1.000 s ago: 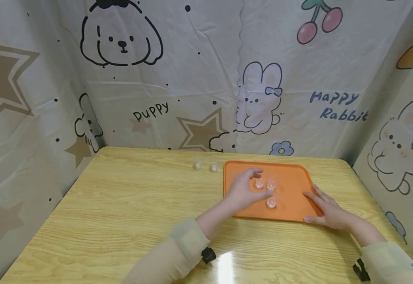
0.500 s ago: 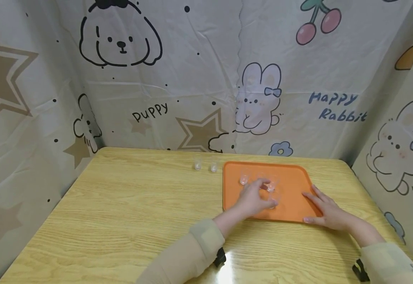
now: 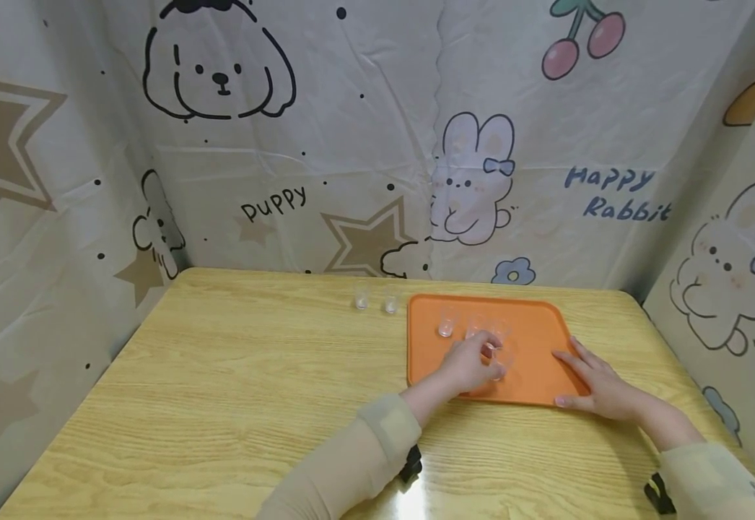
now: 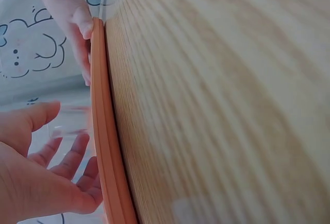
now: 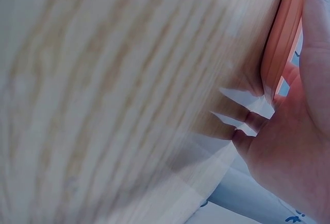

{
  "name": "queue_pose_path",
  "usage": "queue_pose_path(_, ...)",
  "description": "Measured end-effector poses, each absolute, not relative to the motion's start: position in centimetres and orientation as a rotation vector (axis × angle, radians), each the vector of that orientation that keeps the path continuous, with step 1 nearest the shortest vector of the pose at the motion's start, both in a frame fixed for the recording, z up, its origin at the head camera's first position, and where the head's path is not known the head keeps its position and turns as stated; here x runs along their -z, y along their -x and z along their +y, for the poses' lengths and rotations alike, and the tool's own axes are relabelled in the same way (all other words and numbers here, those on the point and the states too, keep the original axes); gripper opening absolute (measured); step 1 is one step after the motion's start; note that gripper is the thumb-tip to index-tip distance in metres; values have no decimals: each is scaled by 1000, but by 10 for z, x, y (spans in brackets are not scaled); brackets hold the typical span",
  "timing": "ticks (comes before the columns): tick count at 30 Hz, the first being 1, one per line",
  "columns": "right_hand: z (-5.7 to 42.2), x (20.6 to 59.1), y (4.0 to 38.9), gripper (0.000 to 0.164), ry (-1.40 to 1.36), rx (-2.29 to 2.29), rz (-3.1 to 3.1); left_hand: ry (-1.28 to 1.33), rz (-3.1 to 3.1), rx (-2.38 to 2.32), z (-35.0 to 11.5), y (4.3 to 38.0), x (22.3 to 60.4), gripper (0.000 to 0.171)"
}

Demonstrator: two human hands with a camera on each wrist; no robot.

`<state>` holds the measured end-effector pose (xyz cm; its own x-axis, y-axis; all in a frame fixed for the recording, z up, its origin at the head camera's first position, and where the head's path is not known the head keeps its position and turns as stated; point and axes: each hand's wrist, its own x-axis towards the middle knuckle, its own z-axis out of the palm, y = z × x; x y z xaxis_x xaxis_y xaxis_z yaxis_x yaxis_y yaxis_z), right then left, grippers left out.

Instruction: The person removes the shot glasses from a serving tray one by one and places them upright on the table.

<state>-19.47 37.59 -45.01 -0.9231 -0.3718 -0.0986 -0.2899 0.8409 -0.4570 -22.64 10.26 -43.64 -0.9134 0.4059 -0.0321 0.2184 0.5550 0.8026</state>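
Note:
In the head view, my left hand (image 3: 471, 365) reaches over an orange tray (image 3: 533, 318), its thumb and fingers curved around the nearest small clear cup (image 3: 498, 355). The left wrist view shows that cup (image 4: 72, 121) between thumb and index fingertip, partly blurred; the other fingers are loosely bent. Behind the hand, more clear cups stand on the tray: one at the left (image 3: 446, 325), and two partly covered by my fingers. My right hand (image 3: 601, 386) rests at the tray's right near corner, fingers spread and mostly straight, thumb at the near rim.
Two small clear cups, one farther left (image 3: 361, 300) and one nearer the tray (image 3: 391, 305), stand on the wooden table (image 3: 234, 361) left of the tray. A printed curtain (image 3: 286, 159) hangs around the table's back and sides.
My left hand has moved right and toward me, away from the left cup on the tray, and its fingers have drawn in around the nearest cup. My right hand stays put.

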Motion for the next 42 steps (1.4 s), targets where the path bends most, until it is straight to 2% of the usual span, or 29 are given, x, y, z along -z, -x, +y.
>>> queue_pose_path(17,374,448,195,85,500,669,2831,-543,2530,-1320,102,226,433,30)
queue_pose_path(27,375,450,195,85,507,667,2836,-554,2386,-1456,87,219,412,26)
queue_pose_path(42,376,452,195,85,520,663,2844,-641,2439,-1457,53,222,375,32)
